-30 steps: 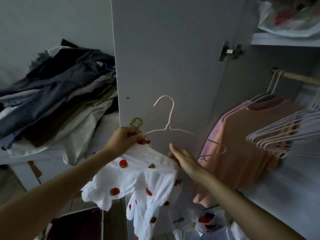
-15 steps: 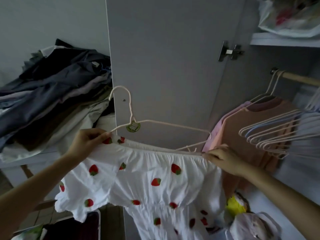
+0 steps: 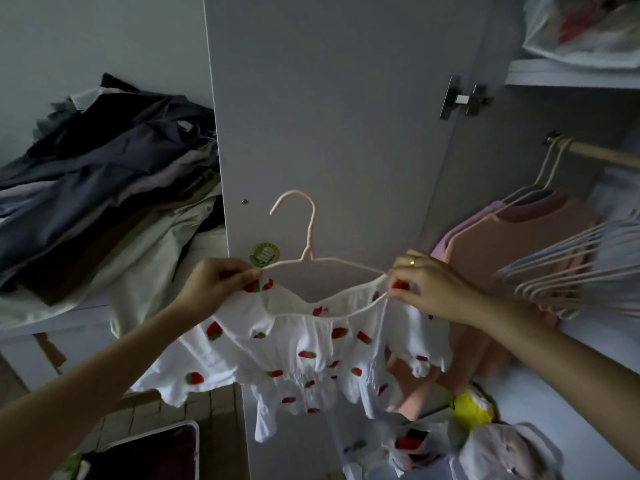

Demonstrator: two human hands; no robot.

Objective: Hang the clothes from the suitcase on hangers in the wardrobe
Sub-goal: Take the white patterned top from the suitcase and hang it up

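- Two hands share this job: my left hand [image 3: 214, 285] and my right hand [image 3: 429, 289] hold the white strawberry top [image 3: 304, 344] across the pink hanger [image 3: 311, 251] at the centre of the frame, in front of the grey wardrobe door [image 3: 346, 116].
- To do this step well, I judge that each shoulder of the top should sit squarely over a hanger end, with the neckline centred under the hook, so the light fabric cannot slide off once I let go.
- The thin strap at the right looks likely to slip, so I would seat it fully on the hanger arm before releasing.
- My left fingers are curled tight, pinching the top's left shoulder against the hanger's left end.
- My right fingers are also curled, pinching the fabric and strap at the hanger's right end; a ring shows on one finger.
- The top hangs below both hands, its ruffled hem loose in the lower centre.
- The rail [image 3: 602, 155] sits at the right edge, carrying a peach shirt [image 3: 519, 258] and empty hangers [image 3: 568, 265]; that is where this goes next, I judge.
- A pile of dark clothes [image 3: 104, 174] lies on the desk at the left.
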